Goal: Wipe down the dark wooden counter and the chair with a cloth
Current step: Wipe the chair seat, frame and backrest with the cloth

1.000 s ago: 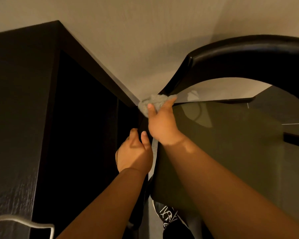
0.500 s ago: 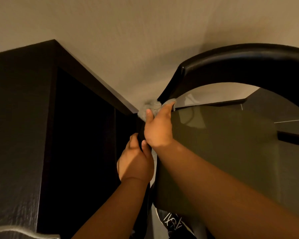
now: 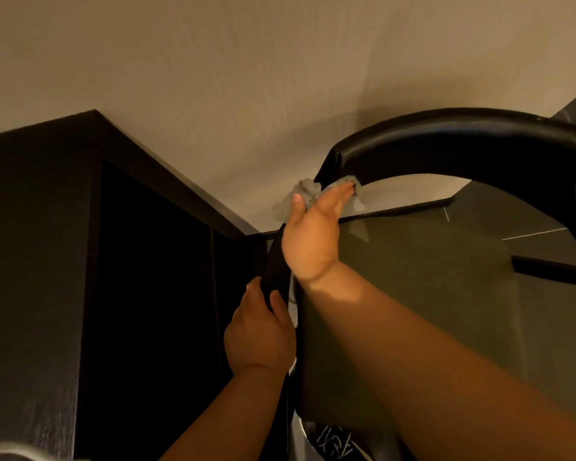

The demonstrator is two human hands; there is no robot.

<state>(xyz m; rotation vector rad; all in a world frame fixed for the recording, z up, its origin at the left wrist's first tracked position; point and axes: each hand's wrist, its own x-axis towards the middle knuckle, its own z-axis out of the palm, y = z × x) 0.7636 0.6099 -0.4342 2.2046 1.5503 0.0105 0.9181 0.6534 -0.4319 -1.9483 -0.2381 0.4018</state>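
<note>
A black chair with a curved glossy top rail (image 3: 446, 144) and an olive-grey seat (image 3: 429, 311) fills the right half of the view. My right hand (image 3: 313, 234) presses a crumpled grey cloth (image 3: 305, 194) against the chair's left upright, just under the end of the top rail. Lower down, my left hand (image 3: 260, 331) grips that same black upright (image 3: 275, 271). The dark wooden counter (image 3: 30, 261) stands on the left, with a black recess beside it.
A beige wall (image 3: 246, 78) rises behind the counter and chair. Dark floor tiles (image 3: 512, 224) show past the seat on the right. A black shoe with white markings (image 3: 333, 440) lies below the seat. A pale curved edge (image 3: 10, 449) sits at the bottom left.
My right hand has slid the cloth up the chair's upright toward the end of the top rail. My left hand has kept its hold on the upright. The view has tilted upward.
</note>
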